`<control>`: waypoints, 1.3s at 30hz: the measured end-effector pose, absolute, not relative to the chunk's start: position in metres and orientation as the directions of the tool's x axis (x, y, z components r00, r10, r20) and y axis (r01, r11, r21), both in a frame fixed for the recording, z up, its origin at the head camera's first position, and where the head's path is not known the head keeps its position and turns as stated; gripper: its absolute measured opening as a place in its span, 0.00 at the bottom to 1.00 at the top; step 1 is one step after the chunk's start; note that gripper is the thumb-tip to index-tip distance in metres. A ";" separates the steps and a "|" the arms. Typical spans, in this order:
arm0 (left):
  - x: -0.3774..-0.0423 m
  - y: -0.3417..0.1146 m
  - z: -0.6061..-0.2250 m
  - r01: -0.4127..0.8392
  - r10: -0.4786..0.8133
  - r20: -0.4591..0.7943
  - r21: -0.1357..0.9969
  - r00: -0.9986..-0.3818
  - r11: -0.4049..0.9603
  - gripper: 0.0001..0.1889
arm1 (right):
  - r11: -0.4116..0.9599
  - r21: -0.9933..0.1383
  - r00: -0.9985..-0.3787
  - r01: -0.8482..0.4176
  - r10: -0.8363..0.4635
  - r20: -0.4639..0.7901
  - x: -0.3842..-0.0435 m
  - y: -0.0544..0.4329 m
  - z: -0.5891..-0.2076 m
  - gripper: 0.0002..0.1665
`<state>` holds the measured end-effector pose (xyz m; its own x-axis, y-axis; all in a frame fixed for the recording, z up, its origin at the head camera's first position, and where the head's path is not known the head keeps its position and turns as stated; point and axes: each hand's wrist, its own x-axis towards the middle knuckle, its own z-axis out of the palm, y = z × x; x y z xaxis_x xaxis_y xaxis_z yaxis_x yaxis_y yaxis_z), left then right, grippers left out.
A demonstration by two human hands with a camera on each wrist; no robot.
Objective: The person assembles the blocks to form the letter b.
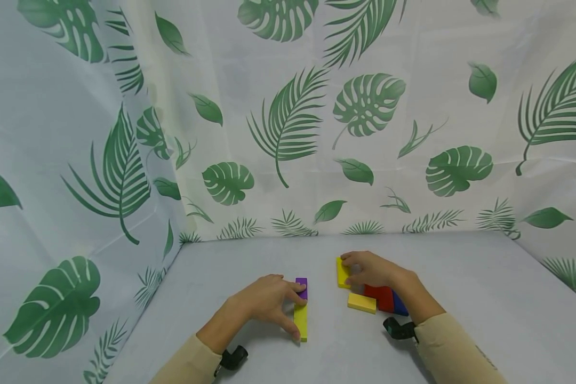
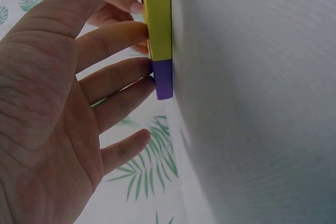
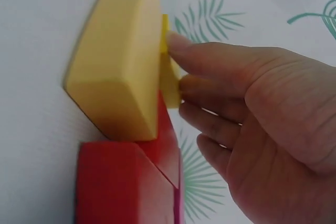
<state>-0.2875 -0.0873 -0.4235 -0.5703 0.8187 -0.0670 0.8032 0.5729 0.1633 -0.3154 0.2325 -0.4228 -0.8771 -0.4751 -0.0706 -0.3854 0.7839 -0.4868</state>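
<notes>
A lime-yellow block point(image 1: 301, 322) and a purple block point(image 1: 303, 281) lie end to end in a line on the table. My left hand point(image 1: 269, 300) rests along them, thumb at the yellow block's near end and fingertips on the purple one. In the left wrist view its fingers reach out fairly straight, tips against the blocks point(image 2: 160, 19). My right hand point(image 1: 372, 268) pinches a bright yellow block point(image 1: 343, 273) between thumb and fingers, farther back and to the right. The right wrist view shows that block point(image 3: 170, 85) partly hidden behind a paler yellow block point(image 3: 113, 45).
Just in front of the right hand, the paler yellow block lies beside red pieces point(image 1: 381, 298) and a blue piece point(image 1: 400, 305), partly covered by the wrist. A leaf-patterned curtain point(image 1: 297, 202) borders the white table point(image 1: 249, 256) at the back and sides.
</notes>
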 end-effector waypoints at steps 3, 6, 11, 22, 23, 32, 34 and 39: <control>-0.287 -0.088 -0.423 0.801 0.816 -0.069 0.165 -0.573 0.576 0.39 | 0.774 -0.473 -0.867 -0.420 -0.496 -0.043 -0.316 0.228 -0.425 0.29; -0.287 -0.087 -0.423 0.801 0.816 -0.068 0.162 -0.574 0.577 0.39 | 0.777 -0.448 -0.863 -0.441 -0.505 -0.027 -0.316 0.224 -0.426 0.28; -0.287 -0.087 -0.423 0.804 0.819 -0.065 0.163 -0.570 0.572 0.39 | 0.802 -0.410 -0.875 -0.434 -0.485 -0.022 -0.317 0.216 -0.429 0.27; -0.286 -0.088 -0.423 0.821 0.833 -0.043 0.143 -0.552 0.552 0.39 | 0.818 -0.355 -0.878 -0.453 -0.479 0.017 -0.314 0.201 -0.433 0.26; -0.286 -0.088 -0.423 0.823 0.834 -0.042 0.142 -0.551 0.550 0.39 | 0.816 -0.353 -0.877 -0.457 -0.480 0.025 -0.314 0.200 -0.433 0.25; -0.286 -0.087 -0.422 0.817 0.829 -0.053 0.148 -0.556 0.557 0.39 | 0.806 -0.333 -0.867 -0.490 -0.489 0.094 -0.314 0.195 -0.436 0.22; -0.287 -0.087 -0.423 0.817 0.829 -0.054 0.148 -0.556 0.557 0.39 | 0.803 -0.332 -0.866 -0.494 -0.489 0.105 -0.314 0.195 -0.437 0.21; -0.287 -0.087 -0.423 0.818 0.830 -0.054 0.145 -0.556 0.557 0.39 | 0.797 -0.336 -0.863 -0.501 -0.488 0.130 -0.315 0.194 -0.439 0.20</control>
<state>-0.2875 -0.0874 -0.4231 -0.5556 0.8297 -0.0542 0.8177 0.5571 0.1448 -0.3154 0.1939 -0.4390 -0.8631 -0.4881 0.1298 -0.5015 0.7973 -0.3359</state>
